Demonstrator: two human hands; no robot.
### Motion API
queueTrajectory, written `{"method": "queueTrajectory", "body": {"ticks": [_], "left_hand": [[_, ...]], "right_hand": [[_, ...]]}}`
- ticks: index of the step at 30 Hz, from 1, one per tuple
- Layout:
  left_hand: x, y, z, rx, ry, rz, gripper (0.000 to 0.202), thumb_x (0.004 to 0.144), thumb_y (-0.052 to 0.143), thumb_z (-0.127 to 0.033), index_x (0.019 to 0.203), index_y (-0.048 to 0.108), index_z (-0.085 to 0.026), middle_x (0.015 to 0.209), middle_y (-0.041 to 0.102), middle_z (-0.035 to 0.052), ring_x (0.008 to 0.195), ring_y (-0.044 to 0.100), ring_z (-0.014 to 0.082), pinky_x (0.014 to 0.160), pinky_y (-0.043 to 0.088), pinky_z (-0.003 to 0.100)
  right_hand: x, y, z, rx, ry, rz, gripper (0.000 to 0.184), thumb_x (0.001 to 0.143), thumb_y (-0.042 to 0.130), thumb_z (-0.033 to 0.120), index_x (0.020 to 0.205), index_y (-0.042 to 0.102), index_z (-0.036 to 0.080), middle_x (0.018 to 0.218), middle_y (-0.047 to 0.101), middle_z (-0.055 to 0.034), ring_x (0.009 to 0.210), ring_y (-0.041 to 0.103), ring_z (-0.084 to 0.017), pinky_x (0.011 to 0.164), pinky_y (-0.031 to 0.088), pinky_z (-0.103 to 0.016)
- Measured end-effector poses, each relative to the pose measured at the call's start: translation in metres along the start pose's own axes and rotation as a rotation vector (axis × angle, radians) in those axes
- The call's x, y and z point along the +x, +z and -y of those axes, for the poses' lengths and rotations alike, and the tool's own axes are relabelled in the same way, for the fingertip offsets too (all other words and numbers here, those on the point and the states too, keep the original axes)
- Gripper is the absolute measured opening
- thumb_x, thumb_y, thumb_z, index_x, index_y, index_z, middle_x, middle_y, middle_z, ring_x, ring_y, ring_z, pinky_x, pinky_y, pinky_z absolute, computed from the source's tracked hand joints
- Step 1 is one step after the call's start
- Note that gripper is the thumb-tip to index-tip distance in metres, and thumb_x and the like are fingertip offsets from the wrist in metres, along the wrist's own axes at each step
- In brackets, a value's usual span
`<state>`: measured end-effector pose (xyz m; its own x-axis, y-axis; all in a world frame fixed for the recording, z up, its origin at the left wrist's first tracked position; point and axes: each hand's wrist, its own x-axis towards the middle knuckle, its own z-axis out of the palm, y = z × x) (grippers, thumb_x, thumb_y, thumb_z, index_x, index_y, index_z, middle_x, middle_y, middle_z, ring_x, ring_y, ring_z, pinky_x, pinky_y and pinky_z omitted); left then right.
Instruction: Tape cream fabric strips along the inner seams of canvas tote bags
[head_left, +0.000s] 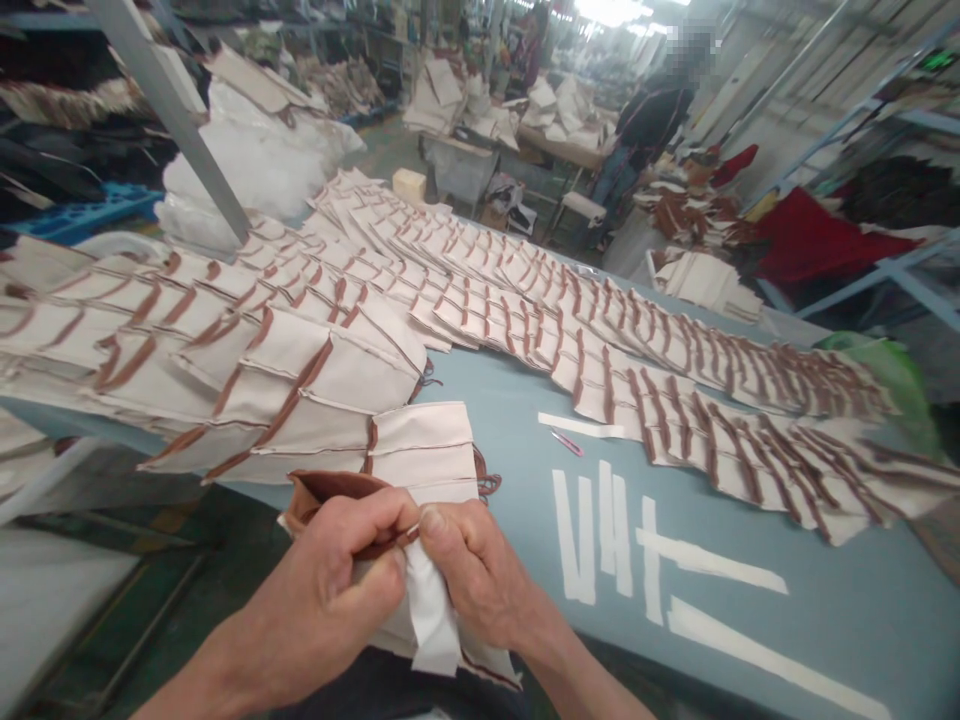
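Note:
Near the table's front edge, a cream fabric piece with brown trim (319, 492) is gripped between my two hands. My left hand (341, 580) pinches its brown edge, with thumb and fingers pressed together. Right beside it, my right hand (476, 565) closes on the same edge and on a white strip (433, 620), which hangs down between the hands. The strip's upper end is hidden by my fingers. Just beyond my hands lies another cream panel (424, 440) with brown seams and loose brown cord at its right side.
Overlapping rows of cream pieces (487, 310) run across the blue-grey table (510, 395). Several white strips (712, 560) lie to the right, near small pink-handled thread snips (568, 443). A metal post (172, 120) rises at left. Farther back stands a person (649, 125).

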<state>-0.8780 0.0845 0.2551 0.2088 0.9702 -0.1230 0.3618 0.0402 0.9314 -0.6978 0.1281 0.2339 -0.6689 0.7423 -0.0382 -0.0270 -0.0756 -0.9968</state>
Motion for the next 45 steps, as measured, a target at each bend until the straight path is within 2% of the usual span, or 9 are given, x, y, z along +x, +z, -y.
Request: {"method": "queueTrajectory", "body": {"ticks": [9, 14, 18, 21, 25, 34, 39, 43, 45], "left_hand": [[0.009, 0.004, -0.012, -0.185, -0.046, 0.082, 0.017, 0.086, 0.050, -0.033, 0.074, 0.056, -0.022, 0.069, 0.051, -0.0041, 0.064, 0.046, 0.0151, 0.057, 0.038, 0.024], [0.006, -0.012, -0.023, -0.136, -0.004, 0.125, 0.017, 0.088, 0.054, -0.030, 0.077, 0.064, -0.021, 0.074, 0.060, -0.0021, 0.068, 0.054, 0.0162, 0.061, 0.042, 0.023], [0.002, -0.018, -0.043, 0.062, 0.035, 0.106, 0.020, 0.086, 0.057, -0.028, 0.071, 0.071, -0.022, 0.071, 0.067, -0.0006, 0.068, 0.060, 0.0173, 0.059, 0.044, 0.022], [-0.006, -0.021, -0.053, 0.189, 0.133, 0.043, 0.021, 0.082, 0.059, -0.023, 0.068, 0.074, -0.024, 0.065, 0.066, -0.0037, 0.063, 0.057, 0.0144, 0.057, 0.042, 0.019], [-0.020, -0.021, -0.051, 0.214, 0.092, 0.055, 0.018, 0.085, 0.058, -0.022, 0.074, 0.071, -0.024, 0.069, 0.067, -0.0046, 0.064, 0.060, 0.0136, 0.060, 0.045, 0.018], [-0.031, -0.027, -0.040, 0.035, -0.071, 0.078, 0.011, 0.086, 0.061, -0.028, 0.080, 0.069, -0.023, 0.072, 0.065, -0.0036, 0.066, 0.058, 0.0153, 0.060, 0.045, 0.019], [-0.025, -0.035, -0.033, 0.076, -0.080, 0.272, 0.025, 0.097, 0.062, -0.040, 0.081, 0.067, -0.022, 0.075, 0.059, -0.0036, 0.071, 0.052, 0.0153, 0.064, 0.042, 0.019], [-0.022, -0.028, -0.031, 0.064, 0.009, 0.266, 0.042, 0.104, 0.052, -0.046, 0.070, 0.057, -0.022, 0.065, 0.041, -0.0060, 0.061, 0.037, 0.0138, 0.056, 0.031, 0.023], [-0.025, -0.025, -0.029, 0.122, 0.082, 0.250, 0.041, 0.106, 0.050, -0.043, 0.071, 0.059, -0.022, 0.065, 0.049, -0.0048, 0.061, 0.044, 0.0146, 0.057, 0.035, 0.023]], "right_hand": [[-0.008, -0.004, -0.004, -0.194, -0.023, -0.259, 0.062, 0.112, 0.036, 0.066, 0.067, 0.044, 0.023, 0.062, 0.044, 0.0046, 0.059, 0.040, -0.013, 0.058, 0.033, -0.028], [-0.010, -0.019, 0.017, -0.424, -0.319, -0.433, 0.057, 0.107, 0.045, 0.072, 0.105, 0.067, 0.019, 0.094, 0.075, -0.0068, 0.084, 0.069, -0.020, 0.079, 0.052, -0.032], [-0.002, -0.024, 0.038, -0.567, -0.568, -0.201, 0.062, 0.098, 0.060, 0.075, 0.127, 0.065, 0.020, 0.116, 0.079, -0.0112, 0.109, 0.074, -0.025, 0.105, 0.051, -0.042], [0.006, -0.028, 0.046, -0.646, -0.608, -0.040, 0.053, 0.092, 0.067, 0.075, 0.102, 0.069, 0.023, 0.083, 0.075, -0.0014, 0.080, 0.069, -0.020, 0.097, 0.050, -0.040], [0.007, -0.029, 0.054, -0.715, -0.583, 0.075, 0.053, 0.092, 0.074, 0.066, 0.068, 0.050, 0.025, 0.058, 0.046, 0.0075, 0.059, 0.043, -0.014, 0.069, 0.036, -0.033], [-0.008, -0.024, 0.060, -0.591, -0.318, 0.239, 0.033, 0.090, 0.067, 0.031, 0.066, 0.045, 0.023, 0.060, 0.040, 0.0094, 0.054, 0.035, -0.010, 0.057, 0.028, -0.028], [-0.013, -0.027, 0.058, -0.561, -0.251, 0.284, 0.035, 0.094, 0.067, 0.033, 0.068, 0.048, 0.022, 0.060, 0.042, 0.0094, 0.053, 0.036, -0.008, 0.055, 0.026, -0.026], [-0.013, -0.031, 0.053, -0.452, -0.207, 0.314, 0.033, 0.096, 0.066, 0.037, 0.071, 0.053, 0.022, 0.062, 0.044, 0.0088, 0.054, 0.035, -0.009, 0.054, 0.028, -0.024], [-0.013, -0.034, 0.047, -0.327, -0.144, 0.353, 0.036, 0.097, 0.067, 0.046, 0.073, 0.055, 0.022, 0.062, 0.044, 0.0085, 0.055, 0.035, -0.009, 0.052, 0.028, -0.022]]}}
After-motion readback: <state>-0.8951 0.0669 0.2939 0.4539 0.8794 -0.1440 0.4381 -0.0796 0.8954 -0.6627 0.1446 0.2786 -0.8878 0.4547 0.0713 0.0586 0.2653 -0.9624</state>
